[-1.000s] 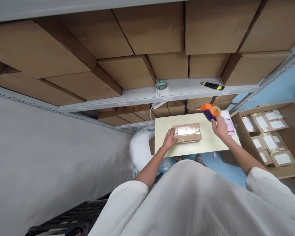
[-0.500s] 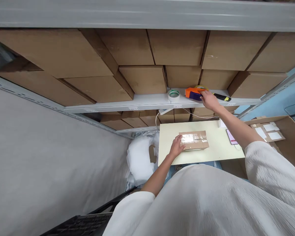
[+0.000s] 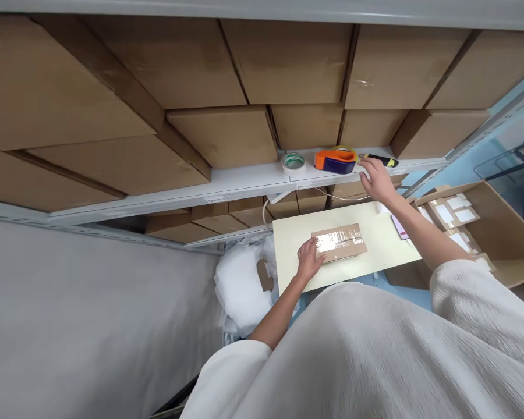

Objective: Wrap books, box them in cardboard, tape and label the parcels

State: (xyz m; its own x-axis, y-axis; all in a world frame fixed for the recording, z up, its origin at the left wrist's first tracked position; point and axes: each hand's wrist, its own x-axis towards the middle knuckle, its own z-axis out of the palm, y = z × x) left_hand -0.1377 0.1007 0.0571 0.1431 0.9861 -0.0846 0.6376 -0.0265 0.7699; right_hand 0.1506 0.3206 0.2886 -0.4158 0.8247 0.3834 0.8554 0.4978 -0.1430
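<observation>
A small cardboard box (image 3: 341,247) with shiny clear tape along its top lies on the pale yellow table. My left hand (image 3: 309,259) grips its left end, fingers on top and thumb at the near side. On the shelf above stands an orange and dark blue tape dispenser (image 3: 335,163). Just right of it is my right hand (image 3: 378,180), thumb and fingers apart, with nothing visible between them. Beyond those fingers lies a black and yellow cutter knife (image 3: 382,160), its left end partly hidden. A roll of tape (image 3: 294,165) sits left of the dispenser.
Large cardboard boxes (image 3: 222,137) fill the shelf behind the tools. A phone (image 3: 399,227) lies at the table's (image 3: 375,256) right side. An open carton (image 3: 506,233) with labelled packages stands to the right. White packing foam (image 3: 240,285) is heaped left of the table.
My right hand has let go of the tape dispenser, which now rests on the shelf, and has opened beside it. My left hand stays on the box. The view has shifted.
</observation>
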